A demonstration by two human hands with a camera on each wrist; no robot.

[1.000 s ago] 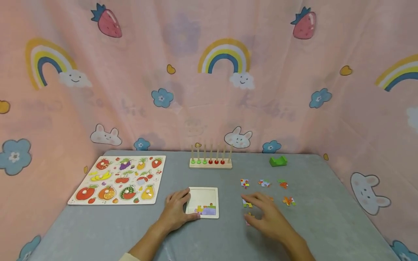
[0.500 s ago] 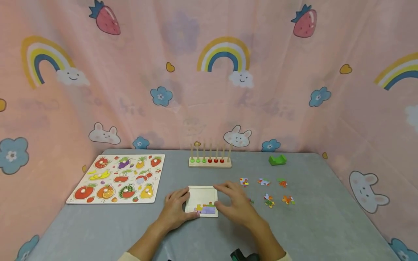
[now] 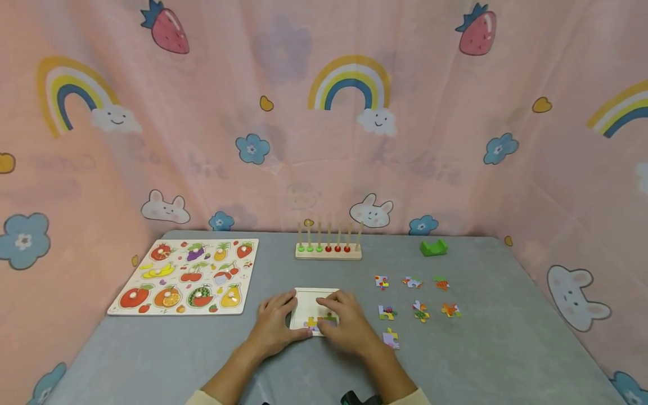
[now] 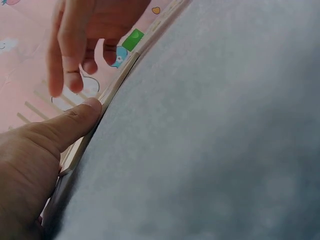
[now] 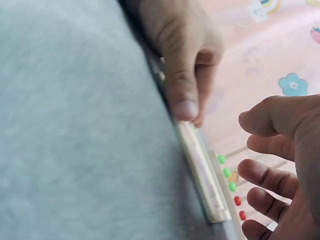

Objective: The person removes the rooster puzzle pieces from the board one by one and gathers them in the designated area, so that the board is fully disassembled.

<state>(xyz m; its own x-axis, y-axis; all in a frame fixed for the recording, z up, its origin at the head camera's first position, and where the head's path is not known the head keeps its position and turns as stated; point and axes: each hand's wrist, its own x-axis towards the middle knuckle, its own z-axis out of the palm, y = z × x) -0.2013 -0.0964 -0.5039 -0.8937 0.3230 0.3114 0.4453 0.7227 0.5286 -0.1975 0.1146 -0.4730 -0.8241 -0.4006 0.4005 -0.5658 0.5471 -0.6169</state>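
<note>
A small square wooden puzzle tray lies at the table's middle, with a few joined yellow, purple and green jigsaw pieces along its near side. My left hand grips the tray's left side, its thumb on the near edge, also visible in the left wrist view. Over the tray's right part hovers my right hand, hiding some pieces there. The right wrist view shows this hand's fingers loosely bent and apart, with nothing between them. Several loose jigsaw pieces lie to the right of the tray.
A fruit peg puzzle board lies on the left. At the back stand a wooden bead counter with green and red beads and a green block. A dark object shows by the right forearm. A printed pink curtain hangs behind.
My right hand has moved left from above the loose jigsaw pieces to over the tray, uncovering those pieces. My left hand stays on the tray.
</note>
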